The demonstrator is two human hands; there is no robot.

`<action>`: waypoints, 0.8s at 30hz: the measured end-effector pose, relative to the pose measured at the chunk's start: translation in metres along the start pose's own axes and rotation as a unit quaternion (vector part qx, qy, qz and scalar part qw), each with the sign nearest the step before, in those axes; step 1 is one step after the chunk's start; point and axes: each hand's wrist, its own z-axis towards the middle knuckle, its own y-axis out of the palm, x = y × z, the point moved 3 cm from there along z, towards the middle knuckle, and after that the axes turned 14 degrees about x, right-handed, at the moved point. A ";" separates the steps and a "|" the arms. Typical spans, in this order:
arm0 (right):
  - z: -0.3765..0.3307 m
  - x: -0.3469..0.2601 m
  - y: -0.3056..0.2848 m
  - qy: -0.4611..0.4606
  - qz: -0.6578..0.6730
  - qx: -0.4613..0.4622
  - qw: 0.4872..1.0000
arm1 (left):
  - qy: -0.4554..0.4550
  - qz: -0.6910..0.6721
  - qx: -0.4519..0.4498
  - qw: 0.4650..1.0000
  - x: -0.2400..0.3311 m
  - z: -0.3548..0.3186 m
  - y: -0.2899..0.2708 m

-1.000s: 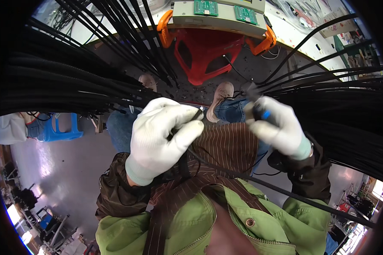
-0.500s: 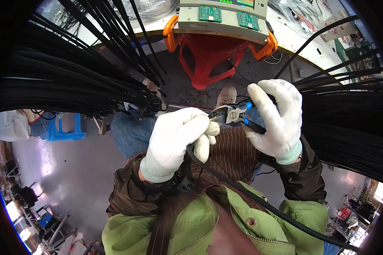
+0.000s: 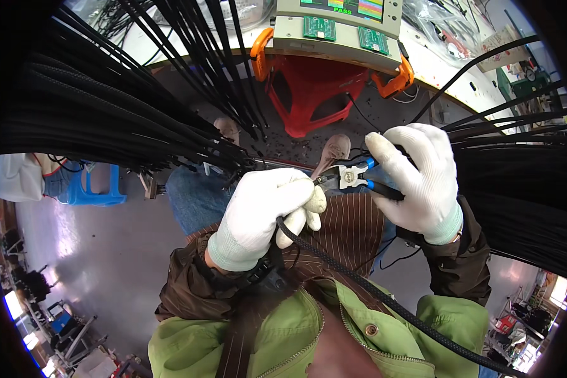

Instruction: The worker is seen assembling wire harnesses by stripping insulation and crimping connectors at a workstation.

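White knit gloves cover both hands. My left hand [image 3: 264,211] pinches a black braided cable [image 3: 359,277] close to its end, between thumb and fingers. From there the cable loops down across my lap toward the lower right. In my right hand [image 3: 419,183] are pliers [image 3: 351,176] with blue and black handles, gripped with thumb and fingers around them. Their jaws point left and meet the short cable end at my left fingertips. Whether the jaws are closed on it I cannot tell, since the tip is small and partly hidden by the glove.
Thick bundles of black cables hang at the left [image 3: 101,113] and right [image 3: 516,195]. Ahead, a tester [image 3: 290,43] with a screen and green circuit boards stands on a white table [image 3: 422,69] with orange clamps [image 3: 261,53]. Below is a red stool [image 3: 318,94]; a blue stool [image 3: 97,189] stands left.
My right hand and the pliers have shifted slightly to the right. My left hand stays almost in place on the cable. The background sits a little lower and farther right in view.
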 end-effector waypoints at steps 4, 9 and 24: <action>-0.008 0.006 0.010 0.079 0.161 -0.070 0.981 | -0.006 0.032 0.006 0.999 0.002 -0.002 0.001; -0.023 0.011 0.024 0.224 0.433 -0.212 0.847 | 0.015 0.091 0.011 0.996 0.008 -0.005 0.005; -0.031 -0.010 0.025 0.342 0.552 -0.233 0.724 | 0.428 0.247 0.050 0.868 0.013 -0.002 0.010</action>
